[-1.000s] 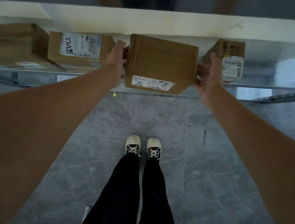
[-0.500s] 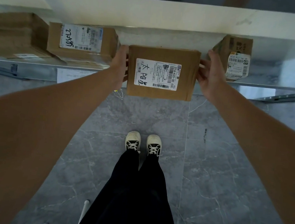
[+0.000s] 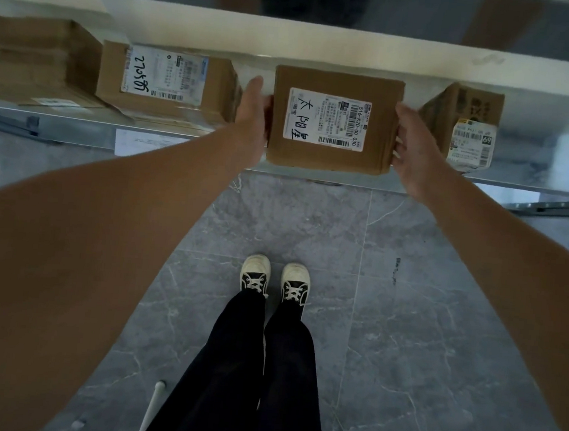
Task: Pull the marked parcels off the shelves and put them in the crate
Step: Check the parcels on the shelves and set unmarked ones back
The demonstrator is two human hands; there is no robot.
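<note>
Now left hand [image 3: 252,119], right hand [image 3: 409,143] clamp parcel [image 3: 334,120] sides, label up, probably checking mark at shelf [image 3: 180,130] edge.

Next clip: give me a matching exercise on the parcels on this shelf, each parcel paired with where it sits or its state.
Column 1:
1. parcel with handwritten characters
2. parcel marked 270586
3. parcel with 69 sticker
4. plain box

Column 2:
A. far left on the shelf
B. right of the right hand
C. held between both hands
D. left of the left hand

Pairs: 1-C, 2-D, 3-B, 4-A
</note>
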